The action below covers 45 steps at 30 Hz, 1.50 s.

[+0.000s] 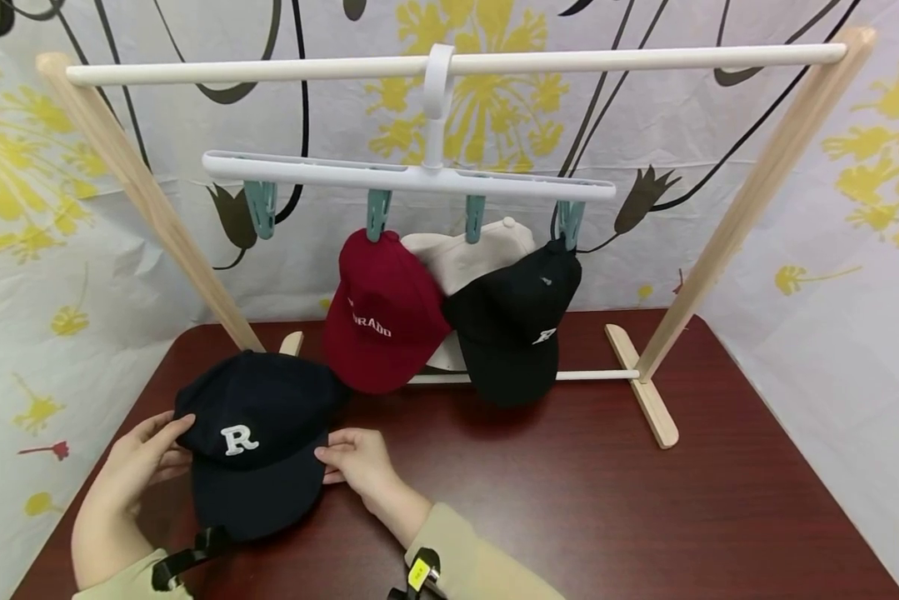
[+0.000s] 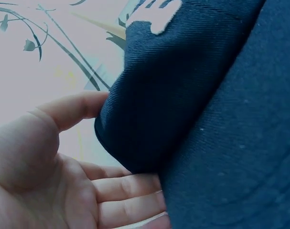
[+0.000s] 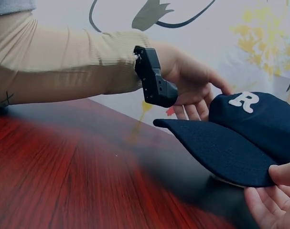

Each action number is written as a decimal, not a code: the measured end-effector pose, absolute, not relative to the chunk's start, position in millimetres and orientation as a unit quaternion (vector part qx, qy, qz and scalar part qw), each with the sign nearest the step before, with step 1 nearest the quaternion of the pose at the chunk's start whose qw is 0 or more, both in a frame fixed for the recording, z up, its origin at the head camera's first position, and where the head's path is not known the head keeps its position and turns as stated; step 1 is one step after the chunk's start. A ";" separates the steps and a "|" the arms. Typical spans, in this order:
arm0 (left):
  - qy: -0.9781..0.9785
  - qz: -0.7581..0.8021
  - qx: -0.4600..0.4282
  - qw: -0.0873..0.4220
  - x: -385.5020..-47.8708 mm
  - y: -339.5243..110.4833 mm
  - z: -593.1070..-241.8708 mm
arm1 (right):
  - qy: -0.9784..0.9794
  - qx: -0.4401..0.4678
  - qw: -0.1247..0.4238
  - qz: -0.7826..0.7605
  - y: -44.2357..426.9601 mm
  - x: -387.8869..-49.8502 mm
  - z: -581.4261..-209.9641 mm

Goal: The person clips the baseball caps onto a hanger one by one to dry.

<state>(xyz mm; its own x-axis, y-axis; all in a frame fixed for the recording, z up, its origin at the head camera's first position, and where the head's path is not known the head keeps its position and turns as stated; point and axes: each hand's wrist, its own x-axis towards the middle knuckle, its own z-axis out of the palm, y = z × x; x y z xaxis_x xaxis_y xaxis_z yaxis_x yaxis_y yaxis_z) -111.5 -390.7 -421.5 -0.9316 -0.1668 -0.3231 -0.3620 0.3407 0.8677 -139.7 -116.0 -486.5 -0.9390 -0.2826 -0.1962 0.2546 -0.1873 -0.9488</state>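
Note:
A dark navy baseball cap (image 1: 277,417) with a white letter R is held at the table's left side, its brim toward me. My left hand (image 1: 137,467) grips the cap's side edge, thumb on the crown and fingers underneath. Opposite it, my right hand (image 1: 362,462) pinches the brim's edge between thumb and fingers. The brim (image 3: 221,148) appears raised off the table in the right wrist view. Up close in the left wrist view, the dark cloth (image 2: 221,119) hides some left fingertips.
A white hanger (image 1: 412,177) hangs from the rack's top bar (image 1: 644,58). Its clips hold a red cap (image 1: 377,308), a cream cap (image 1: 479,254) and a black cap (image 1: 524,317). The leftmost clip (image 1: 261,208) holds nothing. A wooden foot (image 1: 641,408) stands on the table (image 1: 569,492).

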 end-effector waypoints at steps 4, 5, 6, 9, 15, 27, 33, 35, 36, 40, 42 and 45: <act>0.815 0.549 -0.172 0.066 -110.2 -391.6 -417.9 | 0.609 -0.013 0.178 -0.773 -118.9 -137.5 -483.6; 0.816 0.548 -0.174 0.059 -109.8 -391.6 -416.9 | 0.608 -0.013 0.178 -0.774 -119.8 -137.0 -482.7; 0.817 0.547 -0.176 0.051 -109.3 -391.7 -416.2 | 0.607 -0.013 0.178 -0.774 -120.7 -136.4 -481.6; 0.809 0.556 -0.188 0.027 -106.8 -391.5 -414.4 | 0.607 -0.017 0.178 -0.774 -123.6 -135.3 -479.3; 0.785 0.578 -0.221 -0.032 -103.7 -389.5 -413.7 | 0.606 -0.029 0.175 -0.776 -128.1 -135.3 -474.8; 0.746 0.616 -0.240 -0.077 -100.4 -391.4 -406.6 | 0.620 -0.049 0.167 -0.765 -132.2 -136.8 -465.5; 0.731 0.637 -0.226 -0.090 -98.5 -389.0 -404.5 | 0.614 -0.059 0.151 -0.772 -131.0 -140.8 -463.6; 0.723 0.648 -0.220 -0.094 -97.8 -387.6 -403.3 | 0.613 -0.063 0.147 -0.774 -129.6 -142.2 -461.8; 0.721 0.651 -0.218 -0.095 -97.4 -387.0 -402.9 | 0.613 -0.064 0.144 -0.774 -128.9 -142.8 -461.0; 0.712 0.662 -0.202 -0.114 -97.1 -383.1 -401.1 | 0.617 -0.070 0.136 -0.772 -125.6 -144.5 -456.5; 0.702 0.675 -0.187 -0.132 -97.3 -380.6 -400.9 | 0.617 -0.070 0.131 -0.773 -123.9 -145.4 -453.9; 0.683 0.694 -0.164 -0.157 -98.3 -377.2 -401.1 | 0.619 -0.074 0.125 -0.772 -121.3 -147.0 -449.9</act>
<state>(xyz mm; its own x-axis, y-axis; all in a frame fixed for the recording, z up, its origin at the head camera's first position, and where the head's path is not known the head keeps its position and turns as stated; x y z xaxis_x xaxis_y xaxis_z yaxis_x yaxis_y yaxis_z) -98.3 -377.2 -401.1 -0.8968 -0.4423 -0.0130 -0.0061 -0.0170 0.9998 -147.0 -121.3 -449.9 -0.9579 -0.2845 -0.0394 0.1005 -0.2036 -0.9739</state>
